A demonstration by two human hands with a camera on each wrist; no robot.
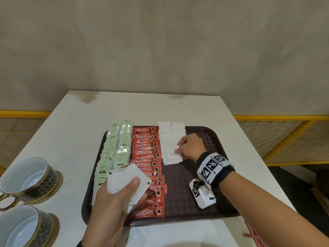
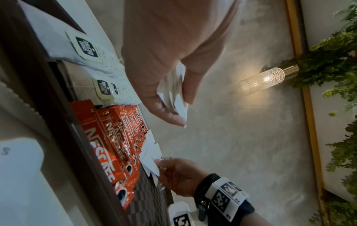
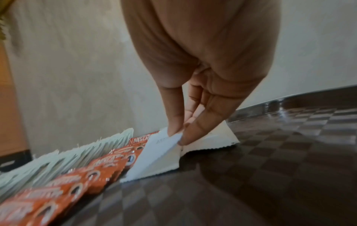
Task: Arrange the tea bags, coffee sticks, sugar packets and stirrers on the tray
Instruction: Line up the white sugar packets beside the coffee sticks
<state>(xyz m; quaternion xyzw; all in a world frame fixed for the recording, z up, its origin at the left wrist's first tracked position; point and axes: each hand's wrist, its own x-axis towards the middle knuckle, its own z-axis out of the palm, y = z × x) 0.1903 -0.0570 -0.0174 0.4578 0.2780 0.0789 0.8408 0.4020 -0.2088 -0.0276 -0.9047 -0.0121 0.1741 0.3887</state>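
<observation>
A dark brown checkered tray (image 1: 204, 139) holds two rows of green tea bags (image 1: 114, 150), a column of red coffee sticks (image 1: 147, 168) and two columns of white sugar packets (image 1: 170, 138). My left hand (image 1: 114, 198) grips a fanned stack of white sugar packets (image 1: 126, 179) above the tray's near left. My right hand (image 1: 187, 147) pinches one sugar packet (image 3: 154, 152) by its corner, its lower edge down at the near end of the sugar columns (image 3: 208, 142). In the left wrist view the stack (image 2: 179, 97) shows between thumb and fingers.
Two black-and-gold cups (image 1: 26, 177) stand at the table's left edge. One loose sugar packet (image 1: 135, 237) lies in front of the tray. Red stirrers (image 1: 252, 234) lie at the near right. The tray's right half (image 1: 204, 193) is bare. A wall rises behind the table.
</observation>
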